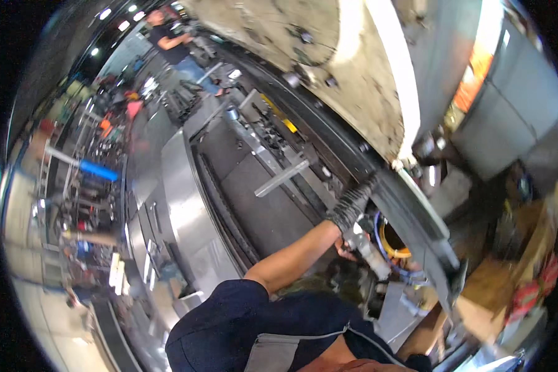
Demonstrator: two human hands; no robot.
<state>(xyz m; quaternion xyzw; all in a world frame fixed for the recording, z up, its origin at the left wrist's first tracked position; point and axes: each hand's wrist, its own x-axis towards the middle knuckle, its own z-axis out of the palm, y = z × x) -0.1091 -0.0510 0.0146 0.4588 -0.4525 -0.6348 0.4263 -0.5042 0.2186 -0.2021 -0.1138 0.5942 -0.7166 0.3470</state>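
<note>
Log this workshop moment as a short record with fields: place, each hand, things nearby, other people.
place: workshop, at a large machine with a dark curved rim
left hand: gloved hand raised to the rim; grip cannot be told
right hand: mostly hidden; only a forearm shows at lower right
nearby: pale cylindrical tool just below the left hand, yellow ring, blue hose, metal bar on the machine bed
other people: one person in a dark shirt far off, upper left
</note>
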